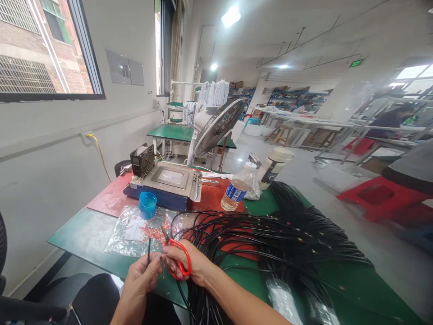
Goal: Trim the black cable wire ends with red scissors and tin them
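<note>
Near the front edge of the table, my left hand is closed on a black cable, one end of which sticks up above the fingers. My right hand grips red-handled scissors, their dark blades pointing up and away. The fingertips of both hands meet or nearly meet; what lies between them is too small to make out. Just beyond, red and pale scraps are scattered on a clear plastic bag. A large bundle of black cables spreads to the right, several ends showing small coloured wires.
Behind the bag stand a blue cup and a blue-based machine with a metal top. A drink bottle and a cream flask stand behind the cables. Beyond the table is a fan; a person sits far right.
</note>
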`<state>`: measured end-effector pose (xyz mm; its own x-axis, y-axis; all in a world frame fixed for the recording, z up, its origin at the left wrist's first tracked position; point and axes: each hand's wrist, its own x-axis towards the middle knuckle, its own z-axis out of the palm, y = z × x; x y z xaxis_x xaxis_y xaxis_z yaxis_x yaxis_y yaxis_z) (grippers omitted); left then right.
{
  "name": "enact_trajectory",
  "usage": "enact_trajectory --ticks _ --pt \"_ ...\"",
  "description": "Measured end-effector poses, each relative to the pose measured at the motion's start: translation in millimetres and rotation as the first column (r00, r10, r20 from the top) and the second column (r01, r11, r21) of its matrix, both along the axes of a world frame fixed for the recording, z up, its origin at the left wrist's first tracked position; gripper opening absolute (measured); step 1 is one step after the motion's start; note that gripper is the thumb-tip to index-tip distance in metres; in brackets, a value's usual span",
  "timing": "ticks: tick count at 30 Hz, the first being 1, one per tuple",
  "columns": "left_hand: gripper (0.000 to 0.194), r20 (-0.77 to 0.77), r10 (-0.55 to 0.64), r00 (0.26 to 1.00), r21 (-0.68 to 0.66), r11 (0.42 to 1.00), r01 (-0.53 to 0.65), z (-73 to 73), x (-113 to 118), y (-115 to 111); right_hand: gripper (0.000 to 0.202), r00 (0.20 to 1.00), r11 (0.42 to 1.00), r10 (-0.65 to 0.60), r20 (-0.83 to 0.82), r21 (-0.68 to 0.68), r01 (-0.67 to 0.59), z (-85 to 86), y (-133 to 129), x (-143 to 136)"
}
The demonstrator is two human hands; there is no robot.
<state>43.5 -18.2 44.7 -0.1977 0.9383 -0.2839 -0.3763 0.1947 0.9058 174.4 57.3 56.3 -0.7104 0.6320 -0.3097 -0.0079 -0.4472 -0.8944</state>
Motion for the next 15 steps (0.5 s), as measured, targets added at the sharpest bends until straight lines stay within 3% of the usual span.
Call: enact_trajectory --ticks 5,10,15 --pt "0.033 0.028 0.012 1.0 -0.001 1.0 -0.012 1.3 1 -1 0.051 0.999 1.0 -0.008 -0.054 -0.007 0.007 -1.2 -1 0" --pt "0.031 0.042 0.028 0.999 -0.014 1.0 -0.028 -4.1 1 -1 0.05 1.0 0.998 -0.012 -0.026 0.068 0.013 -3.7 -3 -2" --pt "0.034 0.18 0.009 0.984 -0.026 1.0 -0.004 -11.8 -2 1 0.049 1.0 0.982 0.005 -0.002 0.19 -0.005 -8.7 -3 -1"
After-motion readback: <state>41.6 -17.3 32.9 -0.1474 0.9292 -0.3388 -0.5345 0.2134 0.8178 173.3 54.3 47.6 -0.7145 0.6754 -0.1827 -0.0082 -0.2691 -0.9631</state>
